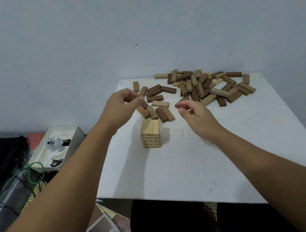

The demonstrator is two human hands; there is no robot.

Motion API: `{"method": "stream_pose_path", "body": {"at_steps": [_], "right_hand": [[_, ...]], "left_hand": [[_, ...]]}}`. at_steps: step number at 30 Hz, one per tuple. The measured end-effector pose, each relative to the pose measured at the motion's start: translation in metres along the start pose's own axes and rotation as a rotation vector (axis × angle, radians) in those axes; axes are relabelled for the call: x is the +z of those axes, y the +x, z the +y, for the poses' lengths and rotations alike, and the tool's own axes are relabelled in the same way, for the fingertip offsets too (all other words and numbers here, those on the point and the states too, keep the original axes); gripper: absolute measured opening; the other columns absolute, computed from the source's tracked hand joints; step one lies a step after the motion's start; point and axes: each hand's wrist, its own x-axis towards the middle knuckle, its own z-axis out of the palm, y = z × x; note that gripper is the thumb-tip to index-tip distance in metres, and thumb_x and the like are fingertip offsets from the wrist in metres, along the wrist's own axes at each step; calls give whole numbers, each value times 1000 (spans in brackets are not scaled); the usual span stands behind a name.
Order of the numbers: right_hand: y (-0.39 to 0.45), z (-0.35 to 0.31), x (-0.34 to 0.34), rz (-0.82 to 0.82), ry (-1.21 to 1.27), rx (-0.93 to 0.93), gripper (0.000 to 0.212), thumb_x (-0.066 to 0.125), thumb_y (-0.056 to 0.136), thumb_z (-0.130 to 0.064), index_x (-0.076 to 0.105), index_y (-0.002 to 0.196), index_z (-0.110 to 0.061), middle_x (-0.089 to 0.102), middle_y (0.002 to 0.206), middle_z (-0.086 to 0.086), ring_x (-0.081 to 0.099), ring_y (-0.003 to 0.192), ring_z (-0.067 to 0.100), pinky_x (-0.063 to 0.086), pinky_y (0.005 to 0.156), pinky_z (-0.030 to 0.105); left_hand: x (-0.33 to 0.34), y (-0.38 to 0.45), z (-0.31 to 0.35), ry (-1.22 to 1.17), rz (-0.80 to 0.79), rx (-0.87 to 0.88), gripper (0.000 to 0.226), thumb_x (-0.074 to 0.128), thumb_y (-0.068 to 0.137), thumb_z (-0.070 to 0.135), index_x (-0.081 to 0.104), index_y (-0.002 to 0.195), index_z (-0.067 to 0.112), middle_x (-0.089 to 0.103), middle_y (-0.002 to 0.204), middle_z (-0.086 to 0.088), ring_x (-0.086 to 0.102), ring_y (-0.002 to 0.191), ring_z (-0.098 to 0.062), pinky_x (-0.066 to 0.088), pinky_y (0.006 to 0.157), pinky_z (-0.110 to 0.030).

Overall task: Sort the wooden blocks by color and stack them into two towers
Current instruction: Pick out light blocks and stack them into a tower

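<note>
Both forearms are reaching over the white table [192, 168]. Left hand [120, 108] and right hand [198, 118] are hovering with fingers loosely curled, gripping nothing I can make out — flanking the light-wood tower [150, 133]. Mixed loose blocks [202, 85] are lying scattered behind — near the wall.

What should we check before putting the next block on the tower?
1. Light tower stands straight, top flat: ok.
2. Left hand free to pick: cannot tell, its fingers curl over blocks.
3. Right hand free: cannot tell, fingers curled, nothing seen in its grip.
4. Light blocks left to pick, like the light block behind the tower: ok.
5. Dark tower started: not ok, dark blocks lie loose.
6. Bare table space for a second tower: ok.
</note>
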Motion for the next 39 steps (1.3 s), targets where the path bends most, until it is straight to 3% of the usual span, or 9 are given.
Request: {"method": "stream_pose_path", "body": {"at_steps": [4, 9, 12, 15, 18, 22, 29, 33, 39], "right_hand": [[5, 13, -40, 30, -125, 3, 22, 54, 104, -40, 66, 122, -33, 61, 118, -10, 57, 104, 2, 48, 83, 24], [21, 42, -91, 91, -319, -15, 29, 53, 103, -40, 67, 124, -26, 61, 112, -10, 55, 104, 10, 52, 93, 40], [36, 62, -118, 104, -399, 8, 27, 54, 102, -40, 68, 123, -31, 61, 112, -5, 55, 110, 17, 52, 93, 45], [57, 79, -141, 116, -452, 24, 27, 52, 104, -34, 69, 124, -28, 58, 123, 1, 53, 119, 20, 49, 95, 42], [83, 94, -156, 128, -536, 34, 31, 49, 105, -31, 68, 129, -30, 56, 127, 6, 52, 121, 25, 45, 97, 40], [118, 111, -166, 52, -565, 69, 38, 47, 104, -23, 63, 136, -35, 52, 132, 5, 53, 120, 24, 49, 95, 44], [167, 132, -162, 31, -661, 107, 38, 51, 104, -36, 52, 142, -37, 55, 129, 5, 53, 121, 31, 44, 103, 52], [190, 140, -160, -12, -733, 116, 45, 51, 103, -37, 42, 146, -29, 56, 130, 8, 53, 120, 34, 45, 102, 55], [201, 138, -157, 7, -643, 158, 45, 56, 98, -24, 48, 141, -30, 57, 127, 6, 54, 119, 32, 50, 94, 47]], "left_hand": [[36, 12, 40, 73, 31, 71, 13, 69, 96, 37, 71, 91, 25, 67, 81, 6, 57, 61, -5, 45, 61, -23], [105, 38, 80, 328, -75, 135, 14, 58, 102, 34, 66, 111, 26, 71, 102, 5, 67, 80, -13, 48, 63, -27], [150, 64, 86, 489, -153, 171, 30, 54, 103, 29, 65, 129, 20, 63, 127, -3, 61, 114, -26, 52, 88, -35], [192, 93, 85, 599, -177, 187, 29, 52, 103, 37, 65, 126, 24, 50, 144, -14, 29, 146, -36, 33, 115, -47], [228, 119, 81, 740, -196, 250, 41, 45, 105, 56, 61, 134, 32, 54, 131, -16, 30, 140, -34, 20, 116, -47], [256, 159, 75, 910, -175, 319, 59, 22, 98, 73, 59, 131, 41, 50, 134, -11, 39, 127, -35, 30, 110, -49], [280, 206, 83, 910, -310, 247, 50, 31, 108, 54, 43, 153, 38, 42, 148, -9, 33, 134, -36, 30, 114, -51], [284, 220, 74, 858, -368, 201, 47, 43, 103, 55, 52, 148, 42, 43, 141, -6, 34, 131, -35, 33, 113, -47], [266, 233, 73, 620, -437, 102, 36, 70, 91, 51, 67, 126, 47, 44, 137, -3, 33, 136, -31, 26, 119, -42]]}}
